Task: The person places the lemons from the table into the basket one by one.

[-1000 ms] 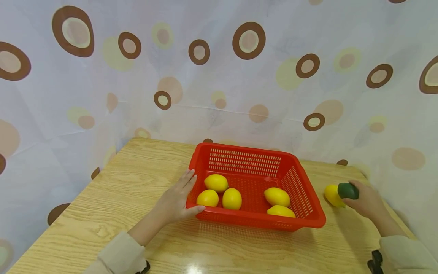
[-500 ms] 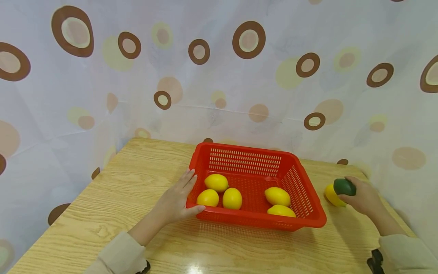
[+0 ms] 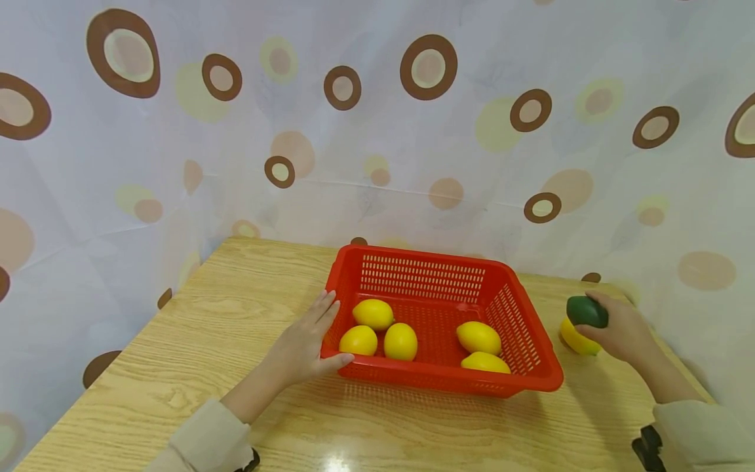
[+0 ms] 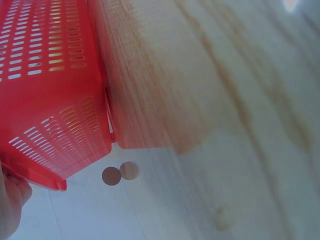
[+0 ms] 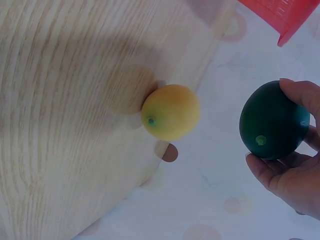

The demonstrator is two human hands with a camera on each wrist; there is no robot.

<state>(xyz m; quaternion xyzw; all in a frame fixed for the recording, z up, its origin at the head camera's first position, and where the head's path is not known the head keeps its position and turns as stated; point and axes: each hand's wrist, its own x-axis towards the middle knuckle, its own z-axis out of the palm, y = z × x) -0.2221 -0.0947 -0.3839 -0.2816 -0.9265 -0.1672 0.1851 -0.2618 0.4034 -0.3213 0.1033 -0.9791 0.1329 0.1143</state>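
In the head view, my right hand [image 3: 624, 331] holds a dark green avocado [image 3: 586, 312], pinched between thumb and fingers. It is held up off the table, partly covering a yellow lemon [image 3: 580, 342] that lies on the wood. The right wrist view shows the avocado [image 5: 274, 120] apart from that lemon [image 5: 171, 112]. My left hand [image 3: 301, 344] rests on the left front corner of a red plastic basket [image 3: 425, 375], fingers straight along the left side and thumb across the front rim. Several lemons lie inside, including one lemon [image 3: 479, 337] at the right.
A wooden table [image 3: 253, 282] carries everything. Behind it hangs a pale curtain [image 3: 377, 131] with brown and beige circles, also closing off the left and right sides. The basket's raised right wall [image 3: 525, 328] stands between its inside and my right hand.
My right hand has lifted the avocado slightly and carried it a little to the left, away from beside the loose lemon. The left hand and basket have stayed still.
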